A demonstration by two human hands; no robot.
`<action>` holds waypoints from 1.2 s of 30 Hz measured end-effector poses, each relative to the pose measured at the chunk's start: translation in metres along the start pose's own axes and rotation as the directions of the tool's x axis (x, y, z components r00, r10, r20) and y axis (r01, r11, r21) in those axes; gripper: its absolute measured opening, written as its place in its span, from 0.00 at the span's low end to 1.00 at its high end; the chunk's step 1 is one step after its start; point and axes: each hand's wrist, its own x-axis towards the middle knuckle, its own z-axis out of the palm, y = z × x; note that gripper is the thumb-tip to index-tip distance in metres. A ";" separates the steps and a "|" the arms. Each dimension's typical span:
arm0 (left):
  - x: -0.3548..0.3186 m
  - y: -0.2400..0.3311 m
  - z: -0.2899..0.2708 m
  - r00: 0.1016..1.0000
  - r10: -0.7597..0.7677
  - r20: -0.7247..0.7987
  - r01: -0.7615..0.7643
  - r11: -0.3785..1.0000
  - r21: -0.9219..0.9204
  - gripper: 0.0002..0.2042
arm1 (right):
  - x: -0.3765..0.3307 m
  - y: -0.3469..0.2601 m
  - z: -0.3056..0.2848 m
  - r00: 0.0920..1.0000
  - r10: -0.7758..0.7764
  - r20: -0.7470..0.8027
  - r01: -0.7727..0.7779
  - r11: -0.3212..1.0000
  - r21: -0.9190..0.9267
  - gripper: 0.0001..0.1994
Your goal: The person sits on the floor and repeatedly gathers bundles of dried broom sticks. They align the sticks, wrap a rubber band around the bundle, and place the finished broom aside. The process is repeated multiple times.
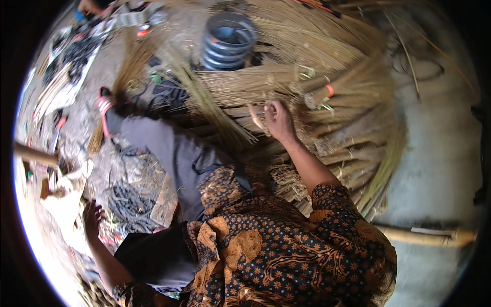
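Note:
My right hand (279,121) is stretched out over bundles of thin, straw-coloured broom fibres (240,84), its fingers curled in. A short pinkish-orange piece (255,117) shows beside it, blurred; whether the hand grips it I cannot make out. Off to the left, my left hand (93,219) is held with its fingers apart and nothing in them. It is beside a pale crumpled sheet or sack (66,202) and near a heap of dark rubbery strips (130,204).
A ribbed blue-grey bucket (228,43) stands beyond the bundles. More fibre bundles (307,36) spread far and right. Dark scraps (76,61) lie at far left. A wooden pole (36,153) juts in at left, and a bamboo pole (429,235) lies at right. Another person's hand (92,7) shows at top left.

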 end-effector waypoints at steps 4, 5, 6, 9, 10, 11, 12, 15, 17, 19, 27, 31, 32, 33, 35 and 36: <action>0.052 0.019 0.008 0.989 -0.077 0.128 0.070 0.996 0.062 0.32 | -0.016 0.041 -0.093 0.941 0.081 -0.328 -0.138 0.978 -0.154 0.13; 0.065 0.026 0.014 0.984 -0.059 0.171 0.058 0.998 0.009 0.32 | -0.025 0.054 -0.116 0.909 0.079 -0.410 -0.166 0.969 -0.182 0.14; 0.075 0.034 0.021 0.984 -0.047 0.171 0.048 0.999 -0.001 0.32 | -0.038 0.069 -0.138 0.869 0.034 -0.494 -0.161 0.963 -0.217 0.15; 0.101 0.061 0.047 0.977 -0.031 0.210 0.020 0.998 0.055 0.31 | -0.095 0.118 -0.190 0.645 0.159 -0.748 -0.369 0.921 -0.123 0.16; 0.106 0.070 0.057 0.970 -0.079 0.230 0.064 0.995 0.073 0.32 | -0.121 0.134 -0.209 0.584 0.195 -0.788 -0.503 0.849 -0.162 0.16; 0.107 0.079 0.065 0.952 -0.070 0.297 0.060 0.997 0.042 0.30 | -0.148 0.147 -0.227 0.519 0.226 -0.824 -0.627 0.756 -0.188 0.15; 0.105 0.082 0.073 0.973 -0.082 0.218 0.068 0.995 0.071 0.29 | -0.174 0.158 -0.242 0.403 0.320 -0.857 -0.778 0.613 -0.137 0.15; 0.094 0.096 0.086 0.973 -0.119 0.197 0.077 0.975 0.209 0.29 | -0.254 0.174 -0.278 0.024 0.598 -0.801 -0.985 0.151 0.082 0.31; 0.080 0.096 0.086 0.975 -0.130 0.178 0.077 0.957 0.279 0.30 | -0.300 0.180 -0.291 -0.243 0.675 -0.697 -0.969 -0.143 0.199 0.31; 0.067 0.095 0.082 0.980 -0.147 0.133 0.096 0.940 0.328 0.30 | -0.340 0.186 -0.297 -0.385 0.642 -0.663 -0.918 -0.336 0.209 0.31; 0.030 0.086 0.064 0.964 -0.253 0.080 0.207 0.907 0.366 0.33 | -0.437 0.261 -0.291 -0.440 0.647 -0.623 -0.882 -0.441 0.164 0.33; 0.020 0.083 0.059 0.969 -0.231 0.086 0.180 0.902 0.391 0.33 | -0.447 0.294 -0.285 -0.361 0.661 -0.658 -0.916 -0.385 0.116 0.34; 0.018 0.083 0.057 0.964 -0.237 0.121 0.179 0.913 0.367 0.32 | -0.448 0.299 -0.284 -0.354 0.668 -0.654 -0.919 -0.380 0.109 0.34; 0.016 0.083 0.057 0.964 -0.239 0.115 0.183 0.913 0.365 0.32 | -0.448 0.302 -0.284 -0.349 0.676 -0.649 -0.920 -0.377 0.102 0.34; 0.014 0.084 0.056 0.966 -0.247 0.082 0.201 0.909 0.366 0.32 | -0.449 0.304 -0.284 -0.340 0.688 -0.641 -0.924 -0.372 0.090 0.34; 0.014 0.084 0.056 0.965 -0.236 0.111 0.186 0.921 0.342 0.32 | -0.448 0.303 -0.283 -0.335 0.695 -0.636 -0.926 -0.368 0.085 0.34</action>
